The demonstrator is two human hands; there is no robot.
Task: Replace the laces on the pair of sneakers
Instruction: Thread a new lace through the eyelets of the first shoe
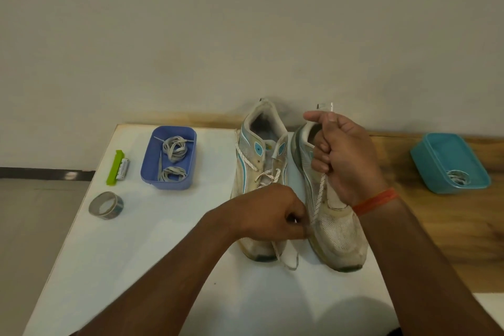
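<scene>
Both hands closed on the old lace (pixel 319 194), right hand (pixel 346 155) gripping high, left hand (pixel 275 213) pinching low by the right sneaker (pixel 338 229); soft, limp cord, best drawn near the eyelets.

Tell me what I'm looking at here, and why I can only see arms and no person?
The camera sits on the person's head and looks down, so you see only their two arms. On the white table stand two worn white sneakers. The right hand has its grip curled round the old speckled lace of the right sneaker, pulling it up. The left hand pinches at that shoe's side, in front of the left sneaker. The blue tub holds coiled grey laces. Beside it lie a green clip and a roll of tape. A teal tub sits on the wooden counter.
</scene>
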